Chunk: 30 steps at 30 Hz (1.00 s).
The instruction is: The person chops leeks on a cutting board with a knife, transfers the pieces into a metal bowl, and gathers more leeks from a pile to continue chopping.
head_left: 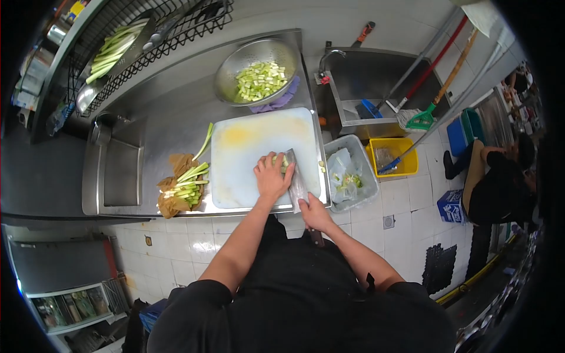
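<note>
My left hand (272,177) presses down on pale green celery (281,159) at the right half of a white cutting board (235,170). The fingers are curled over the stalks and hide most of them. My right hand (316,213) is closed round the dark handle of a broad kitchen knife (297,183). Its blade lies just right of my left fingertips and points away from me. Left of the board, a bunch of celery stalks (187,187) rests in brown wrapping (170,201). Behind the board, a perforated metal colander (225,76) holds chopped celery (259,81).
A grey bin (369,197) with a plastic bag and trimmings stands right of the counter, beside a yellow bucket (412,159). A sink (382,70) with leaning broom handles is behind them. A wire shelf (176,44) hangs at upper left. Another person (500,182) sits at far right.
</note>
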Tool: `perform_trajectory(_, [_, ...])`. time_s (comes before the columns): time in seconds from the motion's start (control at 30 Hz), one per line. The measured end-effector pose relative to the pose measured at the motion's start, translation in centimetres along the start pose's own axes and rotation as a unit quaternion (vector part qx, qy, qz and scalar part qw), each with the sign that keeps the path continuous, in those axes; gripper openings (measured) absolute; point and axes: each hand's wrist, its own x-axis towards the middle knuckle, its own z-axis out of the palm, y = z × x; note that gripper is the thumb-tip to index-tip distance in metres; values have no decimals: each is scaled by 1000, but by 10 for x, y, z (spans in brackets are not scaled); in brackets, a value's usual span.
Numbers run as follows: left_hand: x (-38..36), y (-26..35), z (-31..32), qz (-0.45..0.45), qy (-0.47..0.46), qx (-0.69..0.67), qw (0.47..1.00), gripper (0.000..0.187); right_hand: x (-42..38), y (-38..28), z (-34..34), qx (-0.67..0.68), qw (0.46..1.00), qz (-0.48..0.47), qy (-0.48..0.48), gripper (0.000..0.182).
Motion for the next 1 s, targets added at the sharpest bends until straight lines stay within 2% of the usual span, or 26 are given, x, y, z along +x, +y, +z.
perform_trajectory(0.03, [1, 2, 4, -4, 2, 0, 1000, 48, 5, -4, 7, -4, 1000, -1, -3, 25])
perform_trajectory(0.1, [6, 2, 10, -88, 41, -80, 992, 45, 12, -11, 17, -1, 999, -28, -36, 24])
perform_trajectory(0.27, [25, -8, 13, -103, 83, -132, 982, 42, 15, -26, 14, -10, 997, -61, -38, 24])
perform_trajectory(0.3, [34, -5, 6, -82, 112, -141, 980, 41, 20, -31, 13, -13, 997, -61, -34, 24])
perform_trajectory(0.37, [58, 3, -16, -60, 137, -153, 977, 41, 27, -43, 15, -54, 984, -167, 35, 23])
perform_trajectory(0.47, [137, 14, -66, 27, 193, -189, 962, 41, 45, -95, 4, -70, 969, -218, 91, 22])
perform_trajectory(0.5, [164, 17, -79, 59, 204, -197, 957, 41, 45, -123, -2, -69, 969, -218, 97, 22])
perform_trajectory(0.57, [216, 20, -96, 68, 186, -163, 966, 41, 42, -172, -15, 47, 988, -133, 66, 25])
perform_trajectory(0.63, [261, 11, -95, 1, 109, -168, 980, 43, 47, -176, -24, 18, 986, -140, 92, 25])
perform_trajectory(0.67, [271, 3, -93, 3, 107, -169, 980, 43, 46, -175, -28, -12, 983, -146, 111, 25])
perform_trajectory(0.73, [283, -15, -90, -84, 19, -64, 994, 38, 46, -141, -31, -58, 973, -176, 139, 24])
perform_trajectory(0.77, [283, -26, -92, -85, 21, -65, 994, 38, 41, -125, -33, -102, 959, -206, 165, 23])
perform_trajectory(0.8, [279, -37, -93, -6, 33, -114, 993, 34, 31, -116, -32, -160, 948, -205, 183, 20])
perform_trajectory(0.83, [269, -41, -99, 74, 42, -162, 983, 30, 27, -102, -29, -158, 949, -203, 182, 20])
perform_trajectory(0.87, [254, -43, -103, 72, -8, -233, 970, 24, 28, -84, -23, -213, 940, -177, 201, 19])
perform_trajectory(0.9, [240, -42, -99, 41, -115, -300, 946, 22, 31, -72, -21, -268, 926, -149, 220, 19])
perform_trajectory(0.93, [225, -43, -92, 8, -220, -363, 906, 21, 33, -65, -20, -303, 926, -118, 192, 20])
perform_trajectory(1.0, [198, -34, -72, 79, -283, -260, 920, 19, 35, -57, -14, -316, 927, -97, 179, 20])
